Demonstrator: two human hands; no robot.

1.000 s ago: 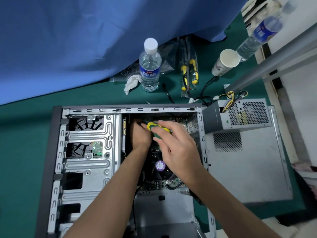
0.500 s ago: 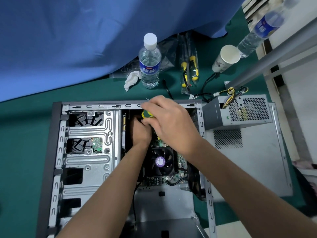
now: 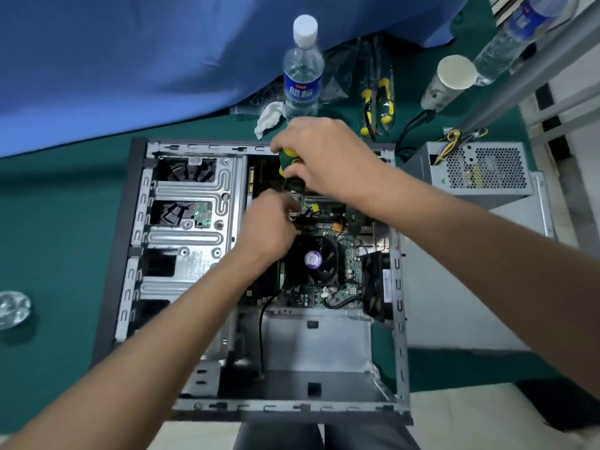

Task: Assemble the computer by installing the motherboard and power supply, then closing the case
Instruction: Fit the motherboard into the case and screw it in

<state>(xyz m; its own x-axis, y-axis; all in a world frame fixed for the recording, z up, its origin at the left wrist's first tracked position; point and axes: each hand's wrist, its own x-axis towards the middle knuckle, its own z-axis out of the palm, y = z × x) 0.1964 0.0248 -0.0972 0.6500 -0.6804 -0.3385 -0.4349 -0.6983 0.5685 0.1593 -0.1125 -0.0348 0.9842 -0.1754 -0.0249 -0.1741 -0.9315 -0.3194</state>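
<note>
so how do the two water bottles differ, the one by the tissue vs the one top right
The bottle by the tissue stands upright with its white cap plainly visible; the top-right bottle leans at an angle, its top cut off by the frame. The first stands on the green mat; the second's base is hidden behind the paper cup. Both are clear with blue labels.

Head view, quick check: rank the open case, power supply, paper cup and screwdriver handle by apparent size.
1. open case
2. power supply
3. paper cup
4. screwdriver handle, though the right hand covers part of it, so its rank against the cup is unsure.
</note>
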